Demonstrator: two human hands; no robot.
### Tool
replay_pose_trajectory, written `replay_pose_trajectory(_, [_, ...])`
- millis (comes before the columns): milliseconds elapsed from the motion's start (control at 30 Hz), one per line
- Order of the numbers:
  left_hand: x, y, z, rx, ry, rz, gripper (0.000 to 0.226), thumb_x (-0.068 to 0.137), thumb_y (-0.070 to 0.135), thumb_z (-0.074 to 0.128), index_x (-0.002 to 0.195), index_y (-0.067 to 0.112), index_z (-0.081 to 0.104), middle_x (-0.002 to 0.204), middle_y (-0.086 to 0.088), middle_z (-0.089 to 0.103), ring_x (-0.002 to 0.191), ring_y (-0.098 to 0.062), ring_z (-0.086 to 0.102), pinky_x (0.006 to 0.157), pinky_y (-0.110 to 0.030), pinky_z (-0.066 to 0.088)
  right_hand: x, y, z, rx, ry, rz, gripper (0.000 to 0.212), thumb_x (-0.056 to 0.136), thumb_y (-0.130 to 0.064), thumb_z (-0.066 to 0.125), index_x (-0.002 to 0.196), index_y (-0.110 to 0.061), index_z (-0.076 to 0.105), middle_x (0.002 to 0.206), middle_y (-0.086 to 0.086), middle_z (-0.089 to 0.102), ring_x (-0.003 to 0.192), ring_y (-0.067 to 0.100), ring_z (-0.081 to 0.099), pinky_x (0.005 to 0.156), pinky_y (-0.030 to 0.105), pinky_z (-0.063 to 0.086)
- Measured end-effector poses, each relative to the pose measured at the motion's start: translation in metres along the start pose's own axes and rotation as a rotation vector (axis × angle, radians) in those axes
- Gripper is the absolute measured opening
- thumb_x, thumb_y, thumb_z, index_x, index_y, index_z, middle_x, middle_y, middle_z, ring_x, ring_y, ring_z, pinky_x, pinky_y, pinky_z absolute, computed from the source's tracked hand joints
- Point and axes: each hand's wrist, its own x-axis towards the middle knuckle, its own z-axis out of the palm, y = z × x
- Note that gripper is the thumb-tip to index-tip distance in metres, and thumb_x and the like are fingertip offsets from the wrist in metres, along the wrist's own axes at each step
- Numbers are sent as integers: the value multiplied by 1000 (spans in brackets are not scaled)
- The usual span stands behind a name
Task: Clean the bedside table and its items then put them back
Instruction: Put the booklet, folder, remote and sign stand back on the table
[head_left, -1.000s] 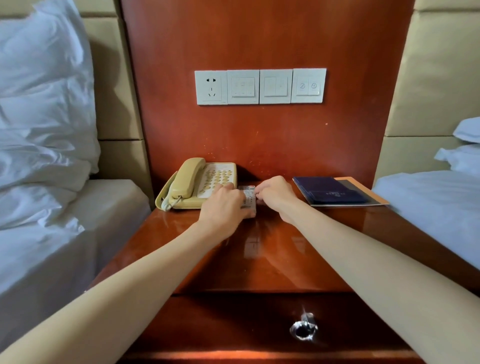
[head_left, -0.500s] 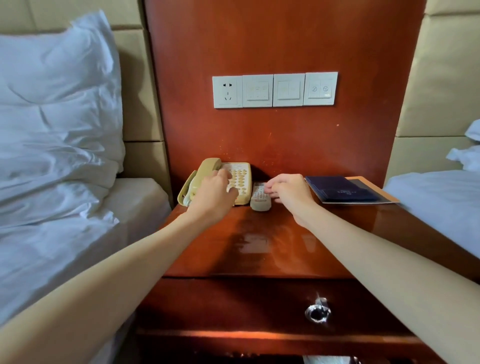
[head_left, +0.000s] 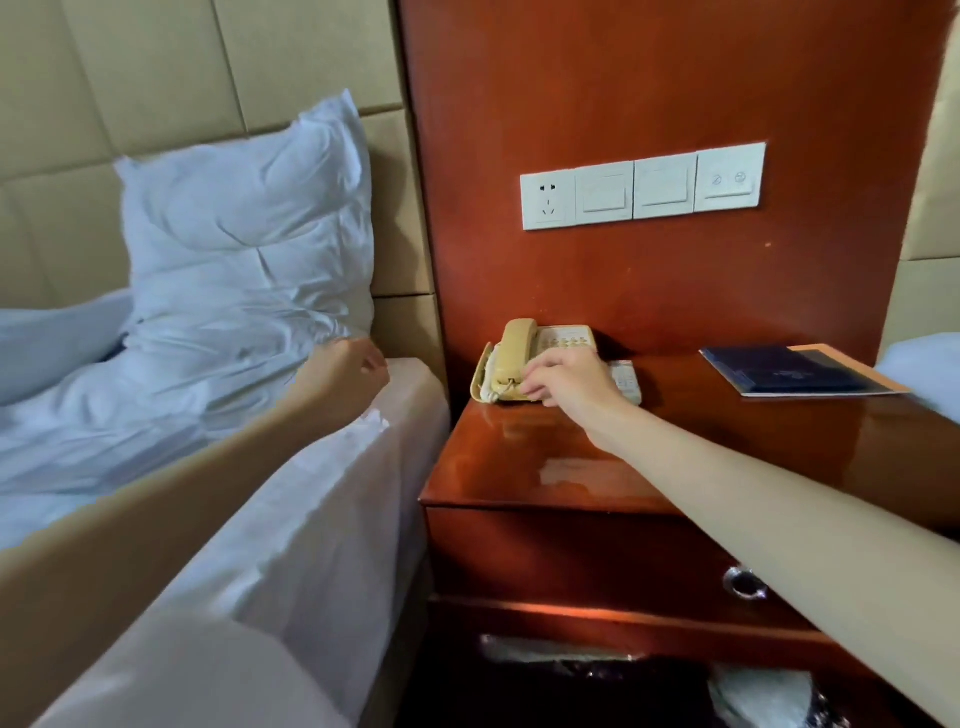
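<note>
A beige telephone (head_left: 519, 358) stands at the back left of the glossy wooden bedside table (head_left: 519, 462). My right hand (head_left: 569, 382) lies over its keypad, and the fingers curl down over the front edge beside the handset. A grey remote control (head_left: 627, 383) lies just right of the phone, half hidden behind that hand. At the table's back right sits a dark blue folder (head_left: 784, 370) on an orange sheet. Out over the bed, my left hand (head_left: 345, 374) hovers near the pillow with its fingers loosely curled, holding nothing.
A bed with a white sheet (head_left: 332, 499) and a pillow (head_left: 249, 234) adjoins the table's left side. Another bed edge (head_left: 924, 366) shows at the right. A switch panel (head_left: 641, 187) hangs on the wood wall. Below are a drawer knob (head_left: 745, 584) and plastic-wrapped items (head_left: 550, 656).
My left hand left the telephone and swung left over the bed. My right hand moved from the remote onto the telephone. The view turned left.
</note>
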Motion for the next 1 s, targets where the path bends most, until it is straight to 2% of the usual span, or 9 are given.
replay_pose_trajectory(133, [-14,-39,-32,59,-13,-96,16,81,12,61,95,10,70,103,-14,70,100,-31,62,82,-31,43,-11,-12,41,43,-71,-24,12,83,-3,58,82,-5,70,77,7,69,70,13,64,60,16,47])
replay_pose_trajectory(267, [-33,-84,-57,182,-55,-175,22,82,15,63,103,10,66,113,-18,65,111,-33,57,93,-37,45,-19,-22,82,28,-137,-52,12,80,-3,59,76,-9,70,73,6,69,73,16,66,70,28,51])
replay_pose_trajectory(333, [-44,-106,-69,253,-80,-220,25,82,17,62,106,11,64,117,-16,64,114,-32,54,96,-39,44,-21,-28,100,33,-167,-66,13,80,-4,59,76,-10,69,75,7,70,72,16,66,70,28,51])
replay_pose_trajectory(400, [-51,-123,-79,302,-86,-250,28,82,18,63,108,9,64,118,-15,63,115,-32,54,96,-39,43,-22,-32,116,36,-180,-76,12,81,-4,60,76,-10,70,72,5,69,68,14,65,64,22,49])
replay_pose_trajectory(500, [-56,-136,-82,311,-54,-245,32,81,17,66,110,4,61,117,-20,61,112,-37,53,94,-38,41,-26,-39,138,39,-189,-90,10,78,-3,62,79,-5,71,72,7,70,64,12,63,57,17,47])
replay_pose_trajectory(633, [-60,-146,-79,374,-83,-341,48,80,18,68,118,-6,51,118,-28,52,112,-43,47,92,-42,39,-33,-43,156,56,-202,-100,11,80,-6,60,79,-7,71,76,9,73,67,13,64,65,23,50])
replay_pose_trajectory(733, [-60,-154,-81,396,-89,-332,35,78,14,67,108,-4,63,112,-23,63,110,-39,53,91,-39,43,-35,-44,159,66,-226,-95,10,82,-4,61,82,-3,71,74,9,70,65,12,62,58,19,47])
replay_pose_trajectory(800, [-60,-153,-83,384,-58,-328,30,77,14,70,102,-3,67,109,-23,66,107,-40,55,86,-39,46,-35,-45,157,70,-214,-99,10,82,-3,60,82,-3,71,76,12,71,65,13,62,59,21,47])
replay_pose_trajectory(1000, [-72,-123,-85,350,70,-234,16,73,3,68,89,-2,68,98,-21,66,91,-39,59,69,-40,47,-37,-44,144,114,-199,-99,21,79,2,57,67,-11,68,70,10,69,63,15,62,56,20,49])
